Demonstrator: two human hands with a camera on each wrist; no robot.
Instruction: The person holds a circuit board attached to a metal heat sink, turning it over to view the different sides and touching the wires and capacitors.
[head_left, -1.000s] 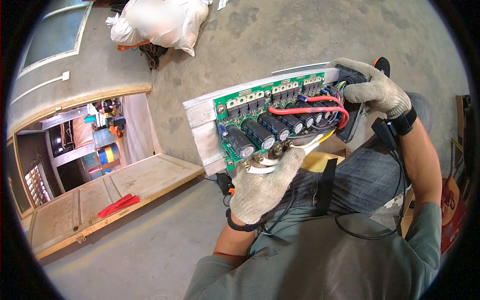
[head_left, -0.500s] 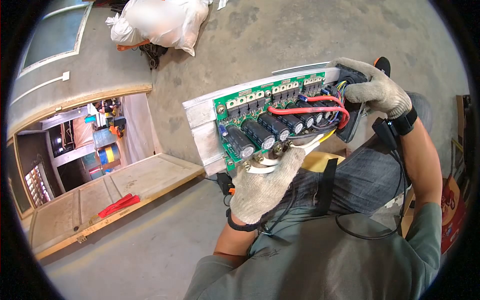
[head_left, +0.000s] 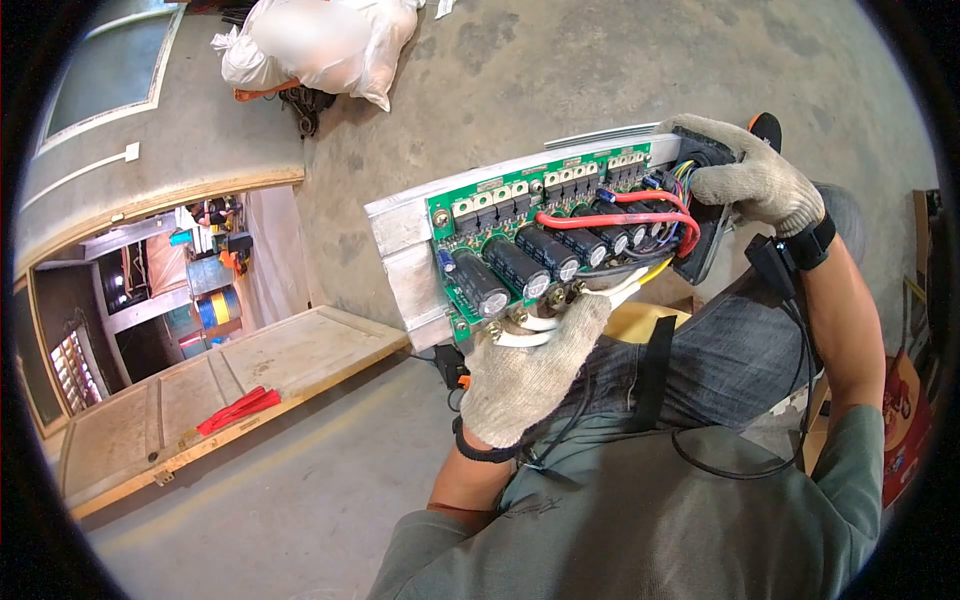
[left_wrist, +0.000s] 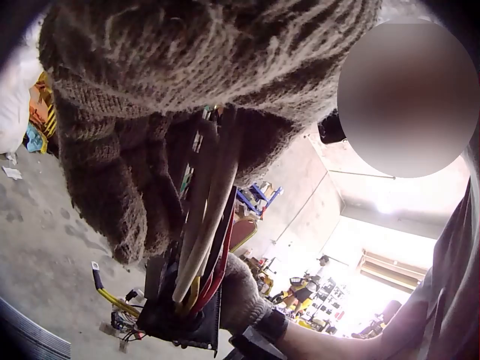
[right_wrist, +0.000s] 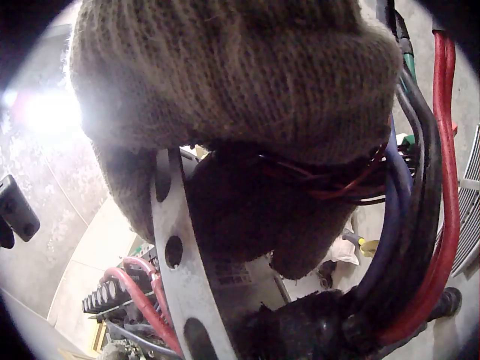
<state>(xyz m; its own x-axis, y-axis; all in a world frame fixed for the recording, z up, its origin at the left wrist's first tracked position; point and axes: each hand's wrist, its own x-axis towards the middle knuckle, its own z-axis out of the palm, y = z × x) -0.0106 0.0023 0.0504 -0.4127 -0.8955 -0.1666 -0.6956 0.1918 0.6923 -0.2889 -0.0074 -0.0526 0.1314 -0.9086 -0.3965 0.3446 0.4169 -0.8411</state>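
A green circuit board (head_left: 449, 292) on a silver aluminium heatsink (head_left: 405, 262) is held up over the lap in the head view. Along it runs a row of black capacitors (head_left: 516, 266), with red cables (head_left: 612, 220) looping at its right end. My gloved left hand (head_left: 535, 378) grips the lower edge near the white cables (head_left: 524, 341), its fingers curled behind in the left wrist view. My gloved right hand (head_left: 757, 182) holds the black end plate (head_left: 706, 250), thumb in front near the thin coloured wires. In the right wrist view, a holed metal strip (right_wrist: 176, 262) passes under that glove.
Several thin metal strips (head_left: 600, 136) lie just beyond the heatsink. A wooden door panel (head_left: 240, 400) with a red object (head_left: 238, 410) on it stands at left. White sacks (head_left: 330, 50) rest on the concrete floor (head_left: 560, 60). A cardboard box (head_left: 905, 420) is at far right.
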